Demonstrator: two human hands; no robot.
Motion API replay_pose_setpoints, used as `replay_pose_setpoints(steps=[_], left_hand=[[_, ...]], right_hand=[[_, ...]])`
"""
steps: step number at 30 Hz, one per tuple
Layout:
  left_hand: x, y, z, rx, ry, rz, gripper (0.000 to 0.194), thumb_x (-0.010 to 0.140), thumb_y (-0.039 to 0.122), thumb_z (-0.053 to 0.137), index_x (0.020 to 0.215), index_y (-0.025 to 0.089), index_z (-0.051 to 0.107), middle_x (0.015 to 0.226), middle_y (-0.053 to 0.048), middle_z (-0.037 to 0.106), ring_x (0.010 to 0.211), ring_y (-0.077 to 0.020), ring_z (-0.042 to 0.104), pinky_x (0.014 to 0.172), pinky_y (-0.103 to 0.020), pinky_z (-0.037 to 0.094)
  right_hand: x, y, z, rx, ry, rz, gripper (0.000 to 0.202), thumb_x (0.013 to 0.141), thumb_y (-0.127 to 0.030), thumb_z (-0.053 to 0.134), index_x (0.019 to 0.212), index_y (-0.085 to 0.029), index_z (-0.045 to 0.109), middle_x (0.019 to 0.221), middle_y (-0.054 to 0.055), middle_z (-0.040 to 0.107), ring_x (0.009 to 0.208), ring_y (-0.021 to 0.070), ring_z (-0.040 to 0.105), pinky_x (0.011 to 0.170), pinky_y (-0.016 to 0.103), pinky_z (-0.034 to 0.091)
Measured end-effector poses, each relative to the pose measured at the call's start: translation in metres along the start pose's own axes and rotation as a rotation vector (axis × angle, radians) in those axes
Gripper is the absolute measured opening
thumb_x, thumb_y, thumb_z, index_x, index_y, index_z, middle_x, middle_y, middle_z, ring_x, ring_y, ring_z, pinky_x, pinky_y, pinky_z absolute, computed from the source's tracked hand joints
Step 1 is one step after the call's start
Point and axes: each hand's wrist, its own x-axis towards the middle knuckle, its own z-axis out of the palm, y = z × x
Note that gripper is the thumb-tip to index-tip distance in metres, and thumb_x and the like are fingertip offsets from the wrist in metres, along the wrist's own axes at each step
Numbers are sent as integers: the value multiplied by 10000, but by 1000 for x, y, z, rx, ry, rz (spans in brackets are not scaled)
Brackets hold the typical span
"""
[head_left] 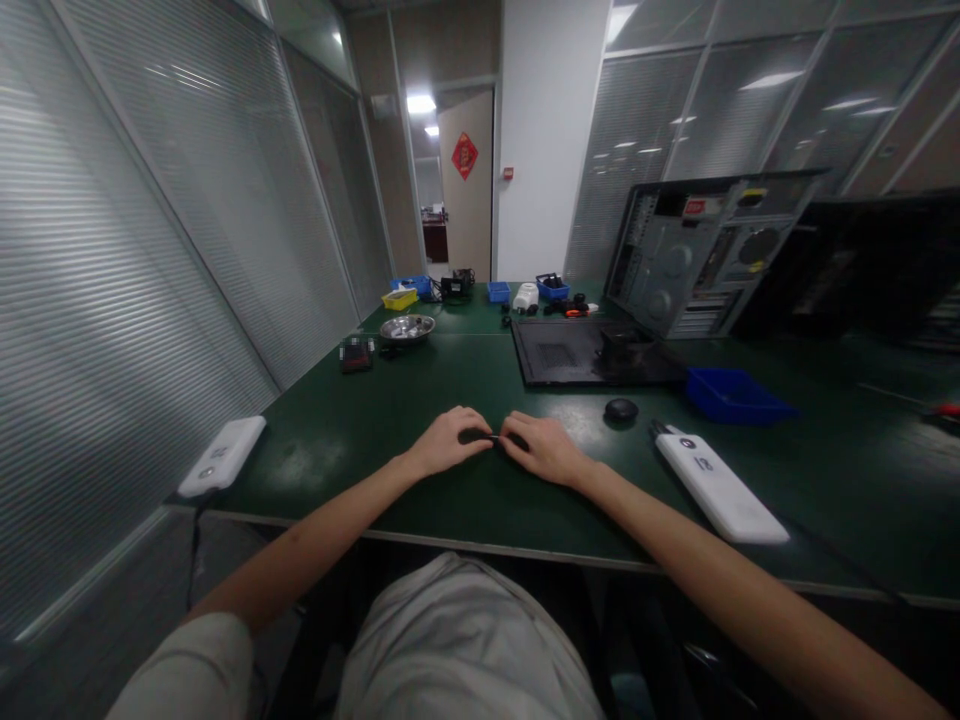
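Both hands meet over the near middle of the green table (442, 520). My left hand (448, 440) is closed, thumb and fingers pinching one end of a small dark object (495, 437) with a thin pale part at its middle. From the other side, my right hand (541, 446) grips the opposite end. The fingers cover most of this object, so its kind cannot be made out. A black computer mouse (621, 410) lies on the table to the right, apart from my right hand.
White power banks (223, 457) (720, 488) lie at left and right with cables. A blue tray (739, 397), a black flat panel (555, 352) and an open computer case (690, 262) stand right. Farther back are a metal bowl (407, 329) and a dark box (356, 356).
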Motion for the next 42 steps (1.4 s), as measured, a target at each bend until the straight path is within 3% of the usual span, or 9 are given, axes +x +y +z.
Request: replay_pose_setpoints(steps=[3, 6, 10, 14, 19, 21, 23, 30, 42], left_hand=[[2, 0, 4, -10, -27, -47, 219, 944, 377, 658, 1063, 208, 728, 1166, -69, 702, 1066, -213, 628, 922, -339, 490], [5, -2, 4, 26, -56, -89, 230, 962, 372, 625, 1095, 205, 708, 1071, -66, 711, 947, -200, 647, 811, -312, 500], [2, -19, -13, 73, -98, -105, 231, 966, 355, 609, 1121, 206, 695, 1044, -58, 714, 888, -188, 652, 794, -303, 498], [-22, -68, -66, 161, -64, -306, 261, 948, 326, 601, 1159, 202, 693, 1108, -70, 725, 957, -208, 675, 847, -314, 517], [-86, -139, -154, 443, 122, -650, 299, 912, 257, 560, 1154, 181, 718, 1207, -95, 729, 1144, -253, 658, 1027, -348, 476], [-111, -157, -178, 566, 172, -731, 303, 894, 250, 554, 1122, 168, 734, 1210, -106, 732, 1165, -270, 653, 1047, -361, 465], [-127, -166, -192, 633, 197, -779, 317, 873, 244, 556, 1114, 160, 743, 1197, -109, 739, 1145, -281, 664, 1035, -368, 474], [-132, -165, -195, 674, 256, -866, 327, 875, 275, 525, 1059, 182, 779, 1056, -80, 781, 1023, -288, 695, 941, -359, 522], [-136, -173, -195, 567, 419, -885, 374, 874, 248, 557, 1161, 110, 753, 1113, -129, 762, 1033, -279, 700, 981, -367, 511]], right_hand=[[0, 0, 0, -5, 1, 9, 138, 1025, -330, 513, 1022, -230, 608, 966, 12, 633, 771, 145, 579, 666, 266, 330], [0, -1, -1, -6, 5, 22, 149, 1028, -336, 510, 1016, -228, 612, 957, 15, 634, 769, 146, 579, 666, 265, 331], [0, -1, -3, -6, 6, 25, 152, 1032, -338, 505, 1019, -229, 611, 965, 16, 639, 776, 148, 585, 670, 264, 336], [0, -1, -4, 12, -6, 26, 148, 1028, -332, 511, 1012, -228, 614, 977, 21, 647, 779, 147, 590, 662, 264, 334], [0, 0, -2, 17, -4, 23, 160, 1031, -343, 508, 1004, -228, 616, 975, 18, 650, 774, 145, 587, 654, 260, 326], [0, 1, -1, 13, -1, 25, 157, 1030, -343, 511, 998, -228, 613, 970, 14, 649, 771, 144, 587, 656, 261, 324], [0, 1, -1, 11, 2, 25, 150, 1028, -341, 513, 997, -229, 608, 971, 11, 649, 775, 144, 588, 660, 262, 327], [1, 1, 0, 17, -7, 27, 147, 1026, -343, 515, 1007, -232, 609, 977, 14, 650, 790, 149, 592, 672, 265, 341], [1, 2, 0, 25, -9, 17, 146, 1026, -339, 515, 999, -230, 608, 981, 17, 656, 789, 151, 601, 673, 266, 348]])
